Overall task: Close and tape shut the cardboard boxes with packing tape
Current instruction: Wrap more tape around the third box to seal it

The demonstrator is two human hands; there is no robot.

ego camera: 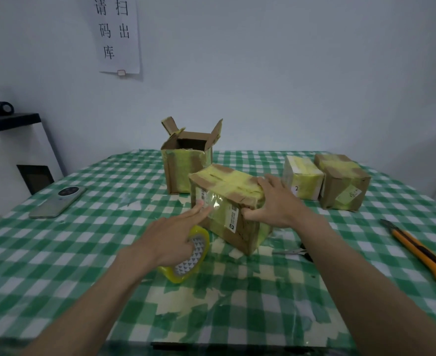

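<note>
Left hand (172, 240): index and middle fingers extended, tips pressing clear tape against the near face of the closed cardboard box (227, 204); remaining fingers curl through the core of the yellow tape roll (188, 255), which hangs beside the box's lower left corner, just over the tablecloth. Right hand (273, 201): fingers spread over the box's top right edge, thumb hooked on the near face; grip steadies the box. Box sits mid-table, turned corner-on to the camera, top flaps down and covered in yellowish tape; printed label on the near face.

Behind it, touching or nearly so: open cardboard box (186, 160), flaps upright. To the right, well apart: small white box (303, 181) and brown taped box (342, 182), side by side, both closed.

Table (83, 253): green-and-white check cloth; phone (57, 201) at far left; orange utility knife (419, 253) at right edge; scissors (296, 251) partly hidden under the right forearm. Paper notice (115, 34) on the wall.
</note>
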